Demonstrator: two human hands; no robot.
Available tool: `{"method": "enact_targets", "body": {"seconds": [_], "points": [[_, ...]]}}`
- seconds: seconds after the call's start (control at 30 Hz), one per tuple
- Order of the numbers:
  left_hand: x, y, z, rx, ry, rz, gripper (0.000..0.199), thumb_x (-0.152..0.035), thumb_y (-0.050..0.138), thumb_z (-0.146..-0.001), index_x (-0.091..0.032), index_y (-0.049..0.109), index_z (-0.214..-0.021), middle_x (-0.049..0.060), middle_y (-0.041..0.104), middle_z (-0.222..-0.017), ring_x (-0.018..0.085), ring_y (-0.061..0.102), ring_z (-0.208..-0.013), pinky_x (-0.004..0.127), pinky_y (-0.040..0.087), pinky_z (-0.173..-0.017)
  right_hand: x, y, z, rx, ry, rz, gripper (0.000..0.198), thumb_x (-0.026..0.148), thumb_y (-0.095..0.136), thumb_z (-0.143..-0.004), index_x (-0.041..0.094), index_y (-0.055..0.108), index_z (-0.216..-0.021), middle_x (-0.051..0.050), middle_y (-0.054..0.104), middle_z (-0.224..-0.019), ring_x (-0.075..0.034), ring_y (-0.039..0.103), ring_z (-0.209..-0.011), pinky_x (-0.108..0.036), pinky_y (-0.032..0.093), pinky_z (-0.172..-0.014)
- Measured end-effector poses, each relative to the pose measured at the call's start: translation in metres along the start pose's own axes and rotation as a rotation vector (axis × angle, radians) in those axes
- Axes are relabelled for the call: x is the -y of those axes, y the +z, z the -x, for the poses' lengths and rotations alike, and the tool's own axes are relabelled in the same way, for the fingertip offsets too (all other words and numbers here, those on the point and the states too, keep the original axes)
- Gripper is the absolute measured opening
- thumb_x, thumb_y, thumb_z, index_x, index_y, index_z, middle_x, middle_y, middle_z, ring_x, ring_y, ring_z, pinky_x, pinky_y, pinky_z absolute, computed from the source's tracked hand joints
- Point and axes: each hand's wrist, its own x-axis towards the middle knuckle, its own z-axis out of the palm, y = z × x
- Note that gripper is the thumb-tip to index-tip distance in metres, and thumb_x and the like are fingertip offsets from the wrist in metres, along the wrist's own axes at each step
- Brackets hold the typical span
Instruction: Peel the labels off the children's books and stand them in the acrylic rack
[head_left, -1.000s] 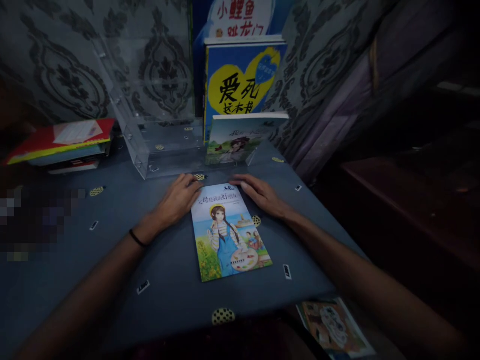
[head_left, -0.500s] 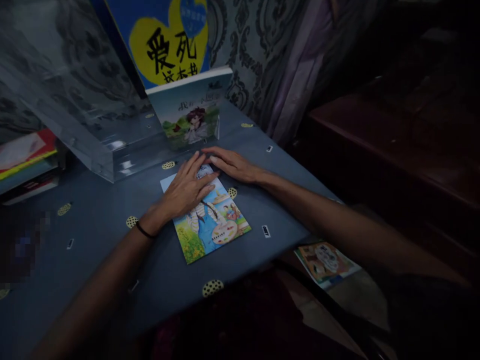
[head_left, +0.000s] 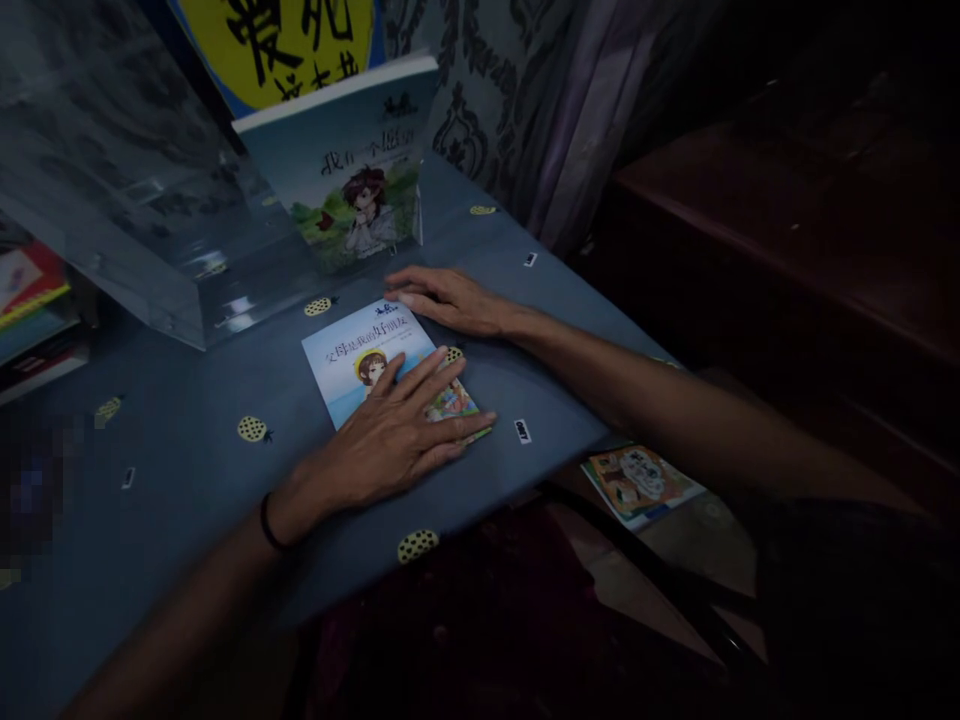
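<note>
Left fingers: spread wide over the bottom part of the book;
Left hand: palm down, pointing up and right;
Right hand: fingers stretched out, close together, by the top corner;
The book: flat on the blue table

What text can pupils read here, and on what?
"父母是我的好朋友": flat book
"我有一个愿望": standing book
"爱死": yellow-and-blue book behind, next line partly hidden
"OBEY": tablecloth label
Too small or blurred: lower book, other labels, small cover print
</note>
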Motion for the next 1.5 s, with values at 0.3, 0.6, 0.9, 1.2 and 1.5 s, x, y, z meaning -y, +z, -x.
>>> {"method": "enact_targets", "body": {"seconds": [0.3, 0.6, 0.9, 1.2, 1.5], "points": [[0.013, 0.002, 0.004, -0.063, 0.001, -0.026, 0.044, -0.04, 0.031, -0.108, -0.04, 0.049, -0.149, 0.001, 0.036, -0.165, 0.025, 0.025, -0.156, 0.056, 0.019, -0.127, -0.001, 0.004, 0.002, 0.005, -0.04, 0.136, 0.044, 0.042, 0.045, -0.102, 0.016, 0.057, -0.136, -0.012, 0.068, -0.135, -0.024, 0.063, -0.126, -0.043, 0.05, -0.107], [0.111, -0.004, 0.031, -0.261, -0.383, -0.003, 0.051, -0.04, 0.022, -0.108, -0.024, 0.047, -0.15, 0.009, 0.047, -0.158, 0.024, 0.04, -0.148, 0.052, 0.03, -0.122, 0.013, 0.025, 0.007, 0.003, -0.158, 0.61, 0.04, 0.031, 0.045, -0.101, 0.015, 0.06, -0.135, -0.017, 0.067, -0.134, -0.031, 0.055, -0.134, -0.059, 0.036, -0.115], [0.117, -0.008, 0.036, -0.21, -0.378, 0.026, 0.054, -0.044, 0.02, -0.108, -0.025, 0.046, -0.152, 0.012, 0.038, -0.164, 0.027, 0.028, -0.154, 0.053, 0.024, -0.122, 0.055, 0.073, -0.003, 0.29, -0.403, 0.426, 0.034, 0.025, 0.042, -0.104, 0.019, 0.067, -0.126, -0.011, 0.069, -0.129, -0.026, 0.056, -0.128, -0.051, 0.048, -0.106], [0.121, -0.005, 0.037, -0.231, -0.384, 0.034, 0.057, -0.049, 0.02, -0.107, -0.026, 0.047, -0.152, 0.011, 0.039, -0.163, 0.028, 0.028, -0.154, 0.054, 0.024, -0.122, 0.093, 0.083, 0.047, 0.513, -0.443, 0.22, 0.043, 0.009, 0.042, -0.1, 0.016, 0.057, -0.139, -0.008, 0.064, -0.142, -0.019, 0.047, -0.143, -0.046, 0.042, -0.118], [0.123, -0.005, 0.037, -0.264, -0.351, 0.038, 0.062, -0.053, 0.019, -0.106, -0.022, 0.051, -0.149, 0.015, 0.043, -0.159, 0.03, 0.035, -0.15, 0.052, 0.026, -0.12, 0.124, 0.118, 0.082, 0.492, -0.353, 0.47, 0.05, 0.02, 0.049, -0.103, 0.011, 0.043, -0.152, -0.019, 0.043, -0.158, -0.027, 0.031, -0.153, -0.048, 0.033, -0.124]]}}
